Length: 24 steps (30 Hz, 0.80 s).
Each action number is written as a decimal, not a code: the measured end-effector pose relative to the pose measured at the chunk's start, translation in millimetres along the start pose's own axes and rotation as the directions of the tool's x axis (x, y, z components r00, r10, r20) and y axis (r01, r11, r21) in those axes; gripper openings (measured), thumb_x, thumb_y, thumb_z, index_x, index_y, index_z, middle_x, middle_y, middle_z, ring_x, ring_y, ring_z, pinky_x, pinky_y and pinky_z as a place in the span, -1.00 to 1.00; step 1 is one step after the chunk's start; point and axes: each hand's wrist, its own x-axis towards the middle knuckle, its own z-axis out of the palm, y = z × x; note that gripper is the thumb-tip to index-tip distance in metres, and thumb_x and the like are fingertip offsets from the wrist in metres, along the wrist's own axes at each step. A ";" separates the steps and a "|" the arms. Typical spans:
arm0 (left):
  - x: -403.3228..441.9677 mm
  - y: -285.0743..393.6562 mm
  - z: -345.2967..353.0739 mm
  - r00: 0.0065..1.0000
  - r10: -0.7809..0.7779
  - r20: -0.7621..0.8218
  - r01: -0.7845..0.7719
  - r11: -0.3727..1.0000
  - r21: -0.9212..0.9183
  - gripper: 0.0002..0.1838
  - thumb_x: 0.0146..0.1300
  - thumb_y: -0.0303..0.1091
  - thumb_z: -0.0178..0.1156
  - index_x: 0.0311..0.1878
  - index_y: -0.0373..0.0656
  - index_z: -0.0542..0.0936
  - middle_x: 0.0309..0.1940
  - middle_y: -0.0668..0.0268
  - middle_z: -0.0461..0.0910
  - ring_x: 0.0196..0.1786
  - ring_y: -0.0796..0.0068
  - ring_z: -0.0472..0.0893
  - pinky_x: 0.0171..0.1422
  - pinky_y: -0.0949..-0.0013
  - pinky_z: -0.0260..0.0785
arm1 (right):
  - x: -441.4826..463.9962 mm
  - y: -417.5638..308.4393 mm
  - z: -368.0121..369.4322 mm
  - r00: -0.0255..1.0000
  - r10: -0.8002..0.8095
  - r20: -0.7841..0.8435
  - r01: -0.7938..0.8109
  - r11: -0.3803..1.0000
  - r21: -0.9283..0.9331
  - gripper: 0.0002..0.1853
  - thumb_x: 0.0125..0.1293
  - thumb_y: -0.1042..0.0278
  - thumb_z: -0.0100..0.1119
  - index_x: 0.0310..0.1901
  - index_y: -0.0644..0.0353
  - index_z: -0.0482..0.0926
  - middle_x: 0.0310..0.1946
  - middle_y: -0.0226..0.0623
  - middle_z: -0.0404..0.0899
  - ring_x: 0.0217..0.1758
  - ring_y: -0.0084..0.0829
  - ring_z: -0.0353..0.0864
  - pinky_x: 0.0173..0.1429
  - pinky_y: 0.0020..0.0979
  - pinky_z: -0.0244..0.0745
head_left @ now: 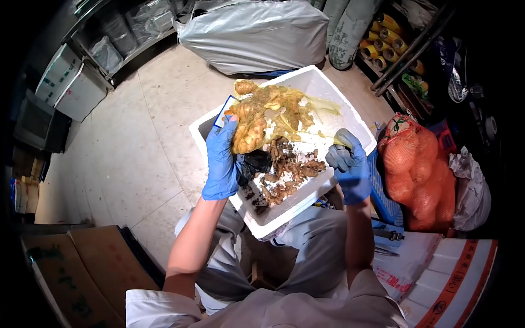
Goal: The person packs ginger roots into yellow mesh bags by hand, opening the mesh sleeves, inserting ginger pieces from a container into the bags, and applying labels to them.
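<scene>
My left hand (pixel 221 161), in a blue glove, grips a yellow mesh bag (pixel 273 106) with pale ginger in it, held over the left and far part of a white foam box (pixel 344 98). A small blue-edged card shows beside its fingers. My right hand (pixel 350 167), in a blue glove with dirty fingertips, pinches the stretched end of the mesh at the box's right side. Brown ginger pieces (pixel 287 169) and dark soil lie on the box's bottom. Black plastic (pixel 252 164) sits next to my left hand.
A silver-wrapped bundle (pixel 254 35) lies beyond the box. Red mesh sacks (pixel 415 169) stand at the right, beside a blue crate (pixel 385 197). Cardboard boxes (pixel 93 273) are at the lower left, white-and-red cartons (pixel 448 279) at the lower right. A shelf (pixel 120 54) stands at the upper left.
</scene>
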 end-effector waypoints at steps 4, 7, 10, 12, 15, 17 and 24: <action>0.2 1.5 -7.4 0.998 0.055 -0.044 -0.051 0.995 0.088 -0.69 0.20 -0.35 0.03 -0.01 -0.27 0.38 -0.17 0.25 0.49 -0.18 0.47 0.55 -0.11 0.45 0.45 | 18.9 1.0 7.5 0.998 -0.008 -0.069 0.005 0.999 -0.044 -0.55 0.27 0.02 -0.13 0.05 0.18 0.24 -0.25 -0.27 0.36 -0.16 -0.38 0.42 -0.04 -0.31 0.40; -4.9 -3.6 1.7 0.994 0.072 -0.080 -0.060 0.988 0.142 -0.68 0.19 -0.36 0.05 -0.01 -0.27 0.38 -0.18 0.28 0.49 -0.19 0.50 0.54 -0.09 0.46 0.43 | 23.0 2.1 13.8 0.994 0.010 -0.112 -0.016 0.998 -0.053 -0.37 0.21 -0.16 -0.12 0.16 0.12 0.11 0.04 -0.16 0.24 0.13 -0.21 0.30 0.13 -0.17 0.32; -8.5 -8.7 8.3 0.990 0.083 -0.118 -0.064 0.986 0.154 -0.69 0.17 -0.37 0.08 -0.03 -0.25 0.38 -0.18 0.31 0.49 -0.18 0.55 0.51 -0.10 0.49 0.41 | 17.0 17.5 24.7 0.997 0.077 -0.015 -0.079 0.990 -0.115 -0.33 0.20 -0.15 -0.10 0.21 0.13 0.06 0.15 -0.14 0.13 0.14 -0.18 0.27 0.14 -0.05 0.27; -9.3 -11.6 10.4 0.984 0.097 -0.146 -0.085 0.992 0.088 -0.71 0.18 -0.37 0.07 -0.05 -0.24 0.39 -0.20 0.32 0.49 -0.19 0.56 0.51 -0.10 0.49 0.41 | 10.9 36.9 26.3 0.942 0.287 -0.173 -0.280 0.958 0.062 -0.34 0.19 -0.19 -0.11 0.13 0.19 0.14 0.06 -0.10 0.24 0.10 -0.19 0.31 0.09 -0.10 0.32; -3.6 -16.6 2.0 0.974 0.139 -0.181 -0.138 0.990 0.022 -0.75 0.20 -0.38 0.05 -0.06 -0.23 0.39 -0.23 0.33 0.49 -0.21 0.58 0.51 -0.12 0.50 0.41 | 1.4 52.5 37.7 0.909 0.416 0.037 -0.416 0.909 0.000 -0.35 0.15 -0.25 -0.09 -0.05 0.28 0.30 -0.15 -0.12 0.42 -0.06 -0.31 0.43 -0.07 -0.25 0.42; -2.1 -21.7 -3.0 0.972 0.166 -0.166 -0.155 0.985 0.077 -0.66 0.18 -0.41 0.08 0.02 -0.28 0.39 -0.18 0.32 0.49 -0.18 0.62 0.47 -0.06 0.56 0.32 | 1.4 53.8 60.1 0.948 0.315 0.047 -0.310 0.946 -0.099 -0.39 0.15 -0.21 -0.05 -0.11 0.29 0.37 -0.34 -0.26 0.51 -0.32 -0.48 0.52 -0.26 -0.50 0.45; -10.4 -30.1 8.9 0.954 0.244 -0.176 -0.209 0.958 0.196 -0.68 0.16 -0.41 0.10 -0.01 -0.30 0.41 -0.19 0.32 0.48 -0.17 0.61 0.45 -0.05 0.55 0.30 | 15.1 64.1 80.5 0.961 0.039 -0.274 -0.158 0.891 -0.426 -0.81 0.21 0.28 0.07 -0.34 0.25 0.46 -0.56 -0.48 0.43 -0.58 -0.73 0.33 -0.53 -0.67 0.22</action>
